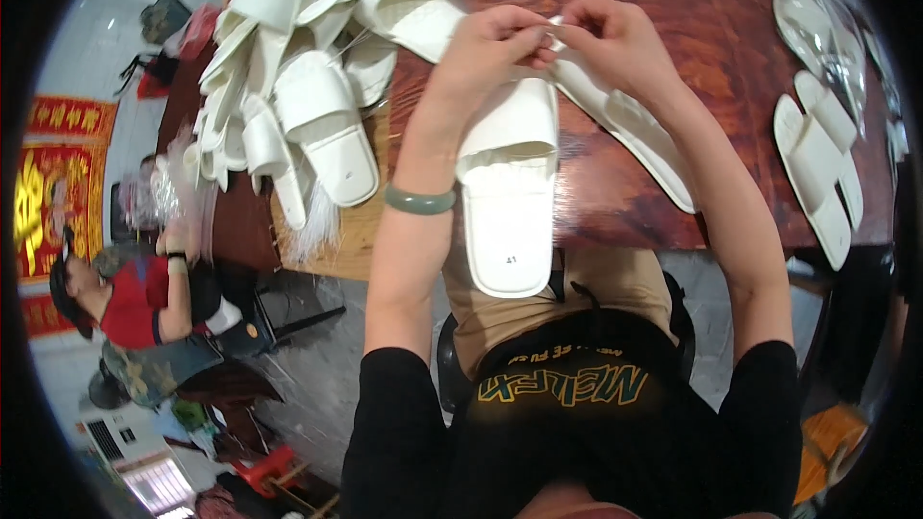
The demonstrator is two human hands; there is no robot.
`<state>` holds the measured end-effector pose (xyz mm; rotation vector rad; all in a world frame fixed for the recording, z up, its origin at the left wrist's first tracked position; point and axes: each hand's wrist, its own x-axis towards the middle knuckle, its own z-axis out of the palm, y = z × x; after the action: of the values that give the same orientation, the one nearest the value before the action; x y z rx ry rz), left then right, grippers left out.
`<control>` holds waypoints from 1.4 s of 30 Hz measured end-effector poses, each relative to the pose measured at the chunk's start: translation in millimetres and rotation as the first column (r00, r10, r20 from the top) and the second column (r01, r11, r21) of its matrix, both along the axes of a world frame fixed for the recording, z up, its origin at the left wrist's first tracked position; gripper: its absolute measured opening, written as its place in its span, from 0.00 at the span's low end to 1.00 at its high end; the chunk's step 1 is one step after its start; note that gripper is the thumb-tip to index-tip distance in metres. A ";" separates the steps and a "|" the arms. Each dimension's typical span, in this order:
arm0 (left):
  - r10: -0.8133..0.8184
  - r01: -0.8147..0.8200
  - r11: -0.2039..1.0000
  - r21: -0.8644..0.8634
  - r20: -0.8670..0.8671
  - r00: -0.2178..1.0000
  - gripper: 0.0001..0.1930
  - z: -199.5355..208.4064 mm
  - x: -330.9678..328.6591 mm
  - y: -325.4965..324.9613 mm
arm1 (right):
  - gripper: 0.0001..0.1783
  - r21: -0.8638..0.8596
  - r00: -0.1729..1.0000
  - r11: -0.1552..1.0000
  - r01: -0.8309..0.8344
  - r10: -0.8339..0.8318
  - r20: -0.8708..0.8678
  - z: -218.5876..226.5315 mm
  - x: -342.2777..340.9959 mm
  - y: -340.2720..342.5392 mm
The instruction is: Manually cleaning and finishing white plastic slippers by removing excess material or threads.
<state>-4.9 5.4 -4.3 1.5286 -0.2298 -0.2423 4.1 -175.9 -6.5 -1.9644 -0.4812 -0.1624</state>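
Observation:
A white open-toed slipper [510, 221] lies at the front of the table, its heel jutting past the near edge. A second white slipper [654, 149] lies to its right, partly hidden beneath my right forearm. Above their far ends my left hand [502, 43] and my right hand [608, 38] meet, thumbs and fingers pinched together. Whatever lies between the fingertips is too small to make out. A green bangle [419, 200] circles my left wrist.
Many white slippers [327, 125] are heaped at the left, beside a bundle of thin white strands [315, 221]. On the right lie a slipper pair [817, 163] and slippers in clear plastic [817, 29]. The reddish wooden table [596, 221] ends before my lap. Another person [135, 298] sits far left.

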 end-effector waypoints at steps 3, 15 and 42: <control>-0.048 0.048 0.998 -0.033 0.007 0.999 0.09 -2.9 3.9 -5.3 | 0.06 0.092 0.999 0.995 -0.038 0.041 -0.029 -12.0 6.9 -7.2; -0.035 0.040 0.998 -0.054 0.095 0.995 0.08 -1.8 -1.7 1.8 | 0.05 0.183 0.988 0.982 -0.035 0.061 -0.140 -1.7 -4.2 2.1; 0.222 -0.134 0.944 -0.302 0.280 0.934 0.05 85.3 31.6 39.8 | 0.15 0.208 0.997 0.977 -0.040 0.053 -0.057 -17.2 33.9 -26.4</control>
<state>26.7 45.2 80.9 1.2907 -0.3552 0.1756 37.9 -202.2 -23.8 -1.7476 -0.4506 -0.1162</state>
